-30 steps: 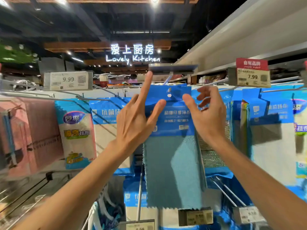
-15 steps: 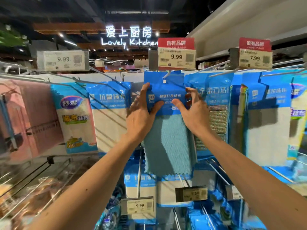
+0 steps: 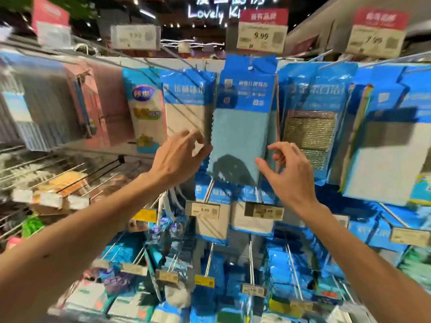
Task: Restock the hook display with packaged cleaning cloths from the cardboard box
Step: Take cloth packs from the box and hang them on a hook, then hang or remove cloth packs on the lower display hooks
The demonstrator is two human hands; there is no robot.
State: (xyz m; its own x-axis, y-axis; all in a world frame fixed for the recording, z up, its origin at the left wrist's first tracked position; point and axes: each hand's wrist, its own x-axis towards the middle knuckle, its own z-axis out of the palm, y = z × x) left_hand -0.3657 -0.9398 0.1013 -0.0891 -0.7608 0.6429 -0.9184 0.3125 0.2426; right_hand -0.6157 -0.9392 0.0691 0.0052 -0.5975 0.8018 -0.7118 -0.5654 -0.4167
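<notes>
Hung on hook (image 3: 251, 59) at 12 o'clock: cloth pack (image 3: 242, 127); at its 8 o'clock, left hand (image 3: 177, 159); at 4 o'clock, right hand (image 3: 291, 173); fingers loosely curled, gripping nothing.

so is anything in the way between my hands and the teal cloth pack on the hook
Nothing visible. The left hand sits at the left edge of the teal cloth pack and the right hand at its lower right corner; neighbouring packs hang beside it, not in front. Whether either hand grips it is unclear.

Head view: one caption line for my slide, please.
Left hand and right hand flank the hanging blue cloth pack.
</notes>
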